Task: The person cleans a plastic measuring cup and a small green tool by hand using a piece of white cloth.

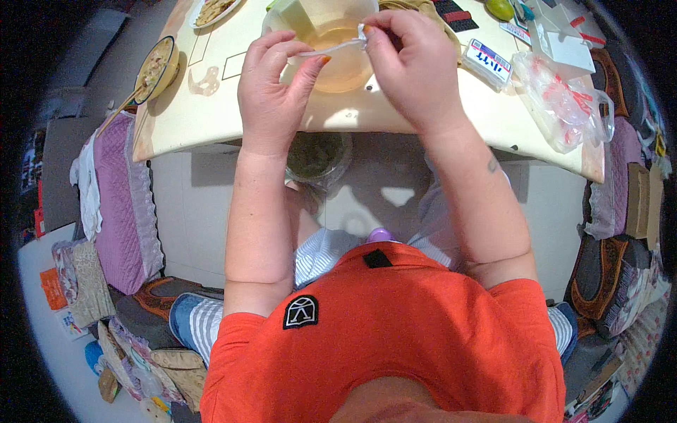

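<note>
A thin whitish strip point(344, 47) is stretched between my two hands, its material too small to make out. My left hand point(271, 92) pinches one end between thumb and fingertips, the other fingers curled above. At the other end, my right hand point(412, 67) is closed on it, with a small white crumpled bit showing at the fingertips. Below and behind the strip stands a translucent, amber-tinted plastic basin point(338, 81), partly hidden by my hands. A pale green block-like piece point(295, 17) is at the basin's far left side.
On the cream table point(204, 120) sit a yellow-rimmed bowl point(156, 70) with chopsticks at left, and a plate point(211, 13) of food behind. To the right lie a white packet point(486, 63) and a clear plastic bag point(557, 102). Below the table edge stands a lined bin point(317, 155).
</note>
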`<state>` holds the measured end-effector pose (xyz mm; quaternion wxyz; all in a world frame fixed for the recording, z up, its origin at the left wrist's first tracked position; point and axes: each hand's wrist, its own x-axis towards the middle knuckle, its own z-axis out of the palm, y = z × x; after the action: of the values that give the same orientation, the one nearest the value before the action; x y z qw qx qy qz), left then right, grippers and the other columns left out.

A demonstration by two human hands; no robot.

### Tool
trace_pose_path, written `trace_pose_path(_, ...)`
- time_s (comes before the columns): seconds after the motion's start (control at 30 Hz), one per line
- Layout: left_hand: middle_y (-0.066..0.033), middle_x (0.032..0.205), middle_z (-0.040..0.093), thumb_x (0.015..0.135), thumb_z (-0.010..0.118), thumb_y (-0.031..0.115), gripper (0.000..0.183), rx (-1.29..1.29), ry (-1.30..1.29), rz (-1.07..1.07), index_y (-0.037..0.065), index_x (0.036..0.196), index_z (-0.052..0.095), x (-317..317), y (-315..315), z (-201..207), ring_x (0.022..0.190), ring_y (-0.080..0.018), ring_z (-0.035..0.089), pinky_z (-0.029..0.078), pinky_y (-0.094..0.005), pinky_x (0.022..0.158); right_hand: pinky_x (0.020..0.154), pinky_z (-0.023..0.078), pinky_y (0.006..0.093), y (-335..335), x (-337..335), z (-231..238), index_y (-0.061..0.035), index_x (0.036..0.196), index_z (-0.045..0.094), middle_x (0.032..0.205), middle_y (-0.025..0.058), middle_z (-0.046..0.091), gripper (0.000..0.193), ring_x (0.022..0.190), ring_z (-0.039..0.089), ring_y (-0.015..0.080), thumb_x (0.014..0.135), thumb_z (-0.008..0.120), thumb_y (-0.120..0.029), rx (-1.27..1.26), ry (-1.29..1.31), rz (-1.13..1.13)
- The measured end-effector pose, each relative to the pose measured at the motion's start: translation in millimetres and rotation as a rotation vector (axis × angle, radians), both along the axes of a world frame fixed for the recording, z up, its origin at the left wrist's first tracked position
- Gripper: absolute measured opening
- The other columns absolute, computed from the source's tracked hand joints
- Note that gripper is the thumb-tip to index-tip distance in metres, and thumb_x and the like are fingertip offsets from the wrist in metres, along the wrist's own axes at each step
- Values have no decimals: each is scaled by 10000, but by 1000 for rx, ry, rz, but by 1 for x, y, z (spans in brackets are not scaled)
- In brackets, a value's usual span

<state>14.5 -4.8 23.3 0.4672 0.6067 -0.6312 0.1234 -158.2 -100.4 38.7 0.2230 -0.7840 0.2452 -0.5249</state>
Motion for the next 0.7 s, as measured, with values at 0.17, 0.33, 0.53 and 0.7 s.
trace_pose_path(0.17,-72,933,681,801,799,228,189,23,-35,91,93,906,721,-6,-1,3,876,-257,670,537,-351,751,700,527,383,26,12,0,-13,922,682,846,139,658,90,746,639,316,861,681,-79,-198,60,-54)
trace_pose_path(0.33,-55,860,690,798,796,238,170,-19,-61,144,100,874,731,-15,0,9,780,-252,671,541,-344,693,715,531,375,11,10,1,-20,927,691,851,140,672,101,790,659,315,872,675,-104,-111,12,-76)
trace_pose_path(0.53,-49,841,699,802,791,272,184,34,-128,300,106,863,740,-36,4,17,774,-242,680,550,-342,689,687,525,369,19,17,0,-16,932,688,847,143,658,103,777,650,318,865,674,-93,-128,49,-73)
trace_pose_path(0.7,-108,1036,664,811,801,358,473,-49,-99,304,49,1134,647,-29,9,16,879,-235,667,558,-357,715,686,521,370,5,10,1,-24,924,690,849,145,651,86,770,643,315,873,670,-90,-114,75,-47)
